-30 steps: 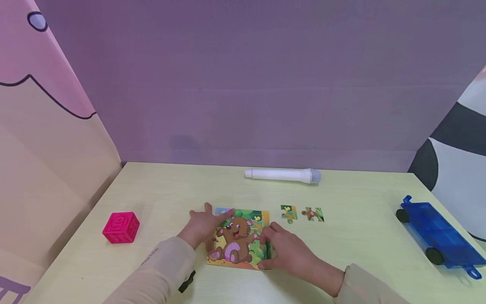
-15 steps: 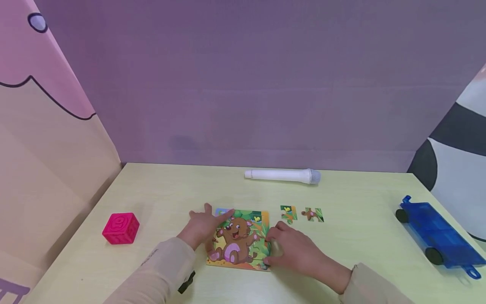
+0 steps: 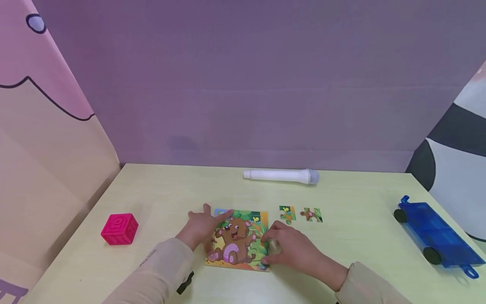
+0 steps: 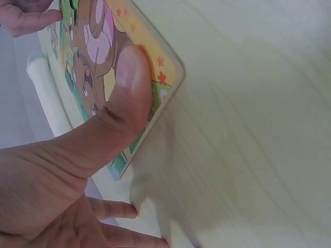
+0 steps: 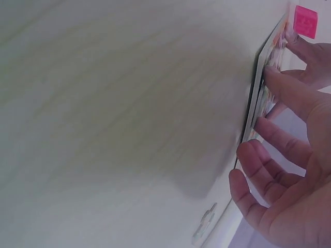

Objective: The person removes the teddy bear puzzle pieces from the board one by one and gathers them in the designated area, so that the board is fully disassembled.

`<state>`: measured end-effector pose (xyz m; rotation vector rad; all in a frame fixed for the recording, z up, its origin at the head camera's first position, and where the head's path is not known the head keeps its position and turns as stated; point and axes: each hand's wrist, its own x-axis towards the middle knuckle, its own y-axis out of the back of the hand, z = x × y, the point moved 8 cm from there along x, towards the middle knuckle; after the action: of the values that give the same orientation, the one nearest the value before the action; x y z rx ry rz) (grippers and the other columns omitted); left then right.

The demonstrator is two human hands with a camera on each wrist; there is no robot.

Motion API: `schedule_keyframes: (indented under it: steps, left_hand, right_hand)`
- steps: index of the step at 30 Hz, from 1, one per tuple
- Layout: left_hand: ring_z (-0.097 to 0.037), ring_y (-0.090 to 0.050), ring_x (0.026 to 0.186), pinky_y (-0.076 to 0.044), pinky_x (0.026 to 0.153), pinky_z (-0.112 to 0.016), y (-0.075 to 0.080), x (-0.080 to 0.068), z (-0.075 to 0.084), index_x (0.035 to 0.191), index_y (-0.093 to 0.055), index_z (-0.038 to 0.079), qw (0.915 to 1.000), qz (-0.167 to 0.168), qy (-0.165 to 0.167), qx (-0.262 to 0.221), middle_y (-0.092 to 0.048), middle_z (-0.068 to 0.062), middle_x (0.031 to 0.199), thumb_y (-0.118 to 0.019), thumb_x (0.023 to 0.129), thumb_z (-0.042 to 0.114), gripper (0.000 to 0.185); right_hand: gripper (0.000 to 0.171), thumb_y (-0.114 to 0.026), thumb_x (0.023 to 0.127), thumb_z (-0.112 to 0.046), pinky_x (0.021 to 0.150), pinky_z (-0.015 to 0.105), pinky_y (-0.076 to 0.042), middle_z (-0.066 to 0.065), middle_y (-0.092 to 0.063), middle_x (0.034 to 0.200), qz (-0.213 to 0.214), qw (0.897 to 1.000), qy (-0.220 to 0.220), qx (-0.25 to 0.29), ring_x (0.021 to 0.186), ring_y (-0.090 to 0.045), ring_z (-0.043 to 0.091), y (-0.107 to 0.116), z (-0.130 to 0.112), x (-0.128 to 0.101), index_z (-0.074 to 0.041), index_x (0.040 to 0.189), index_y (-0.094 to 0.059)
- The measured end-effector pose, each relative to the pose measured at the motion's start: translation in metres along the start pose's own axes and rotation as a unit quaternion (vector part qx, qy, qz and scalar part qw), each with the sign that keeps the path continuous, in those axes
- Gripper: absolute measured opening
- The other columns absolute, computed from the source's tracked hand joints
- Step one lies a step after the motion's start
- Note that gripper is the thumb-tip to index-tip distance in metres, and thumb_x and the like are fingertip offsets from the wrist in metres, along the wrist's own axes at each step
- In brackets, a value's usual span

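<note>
A bear jigsaw puzzle point(image 3: 232, 240) in a flat board lies on the table. My left hand point(image 3: 198, 226) is spread at its left side; in the left wrist view the thumb point(image 4: 132, 82) presses on the picture beside the board's edge, while straight fingers point(image 4: 116, 209) touch the table. At the right edge, my right hand point(image 3: 294, 249) has thumb and index finger around a puzzle piece of the picture's lower right, its other fingers bent loosely in the right wrist view. Two loose puzzle pieces lie beyond that hand: one with a yellow bird point(image 3: 287, 214), another with brown and green point(image 3: 311, 215).
Near the table's point(image 3: 167, 190) back edge lies a white toy microphone point(image 3: 281, 175). A pink block point(image 3: 120, 229) sits on the left. On the right stands a blue wheeled toy cart point(image 3: 440, 234). A purple wall panel point(image 3: 262, 84) rises behind the table.
My right thumb and index finger have shifted slightly right, then a little back left. The dark gap seen at the puzzle's right edge is covered now. The left hand stays in place.
</note>
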<state>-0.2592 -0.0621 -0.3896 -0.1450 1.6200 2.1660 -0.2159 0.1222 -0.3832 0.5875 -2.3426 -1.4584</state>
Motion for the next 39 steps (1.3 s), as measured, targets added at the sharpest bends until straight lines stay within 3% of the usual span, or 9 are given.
schedule_keyframes:
  steps: [8,17,26,30,39]
  left_hand:
    - [-0.074,-0.021,0.133,-0.059,0.063,-0.044,0.000,-0.002,-0.001,0.156,-0.042,0.030,0.9998,0.003,-0.003,-0.017,-0.017,-0.037,0.160,-0.082,0.072,-0.015,0.104]
    - [-0.073,-0.017,0.135,-0.060,0.071,-0.053,0.003,-0.001,-0.005,0.156,-0.042,0.031,0.9994,0.005,0.004,-0.033,-0.014,-0.036,0.161,-0.089,0.067,-0.010,0.109]
    - [-0.073,-0.016,0.136,-0.060,0.070,-0.052,0.002,-0.001,-0.008,0.156,-0.042,0.031,0.9984,0.002,0.006,-0.056,-0.013,-0.036,0.161,-0.084,0.071,-0.013,0.105]
    - [-0.071,-0.018,0.137,-0.060,0.072,-0.053,0.003,-0.001,-0.009,0.156,-0.043,0.031,0.9986,0.005,0.009,-0.052,-0.014,-0.035,0.161,-0.088,0.067,-0.011,0.108]
    - [-0.071,-0.016,0.137,-0.059,0.067,-0.048,0.004,-0.003,-0.008,0.156,-0.043,0.031,0.9984,0.004,0.012,-0.056,-0.013,-0.033,0.162,-0.089,0.065,-0.011,0.109]
  right_hand:
    - [0.037,-0.092,0.074,-0.032,0.066,0.026,-0.047,-0.006,-0.057,0.097,0.004,1.000,0.004,0.024,0.080,-0.054,0.010,0.007,0.006,0.000,-0.014,0.103,-0.077]
    - [0.037,-0.088,0.079,-0.034,0.068,0.028,-0.047,-0.003,-0.061,0.102,0.039,0.997,0.030,0.057,0.083,-0.056,0.013,0.038,0.036,-0.013,-0.016,0.108,-0.075]
    - [0.039,-0.087,0.080,-0.031,0.064,0.028,-0.048,0.000,-0.062,0.106,0.050,0.998,-0.016,0.033,0.084,-0.056,0.015,0.070,0.093,-0.031,-0.015,0.112,-0.074]
    - [0.040,-0.087,0.080,-0.033,0.062,0.027,-0.047,0.000,-0.061,0.103,0.046,0.998,-0.046,0.017,0.086,-0.056,0.017,0.080,0.117,-0.037,-0.014,0.113,-0.074]
    - [0.043,-0.087,0.080,-0.031,0.068,0.036,-0.048,0.005,-0.061,0.101,0.036,0.994,-0.097,-0.024,0.088,-0.058,0.022,0.094,0.168,-0.051,-0.010,0.115,-0.074]
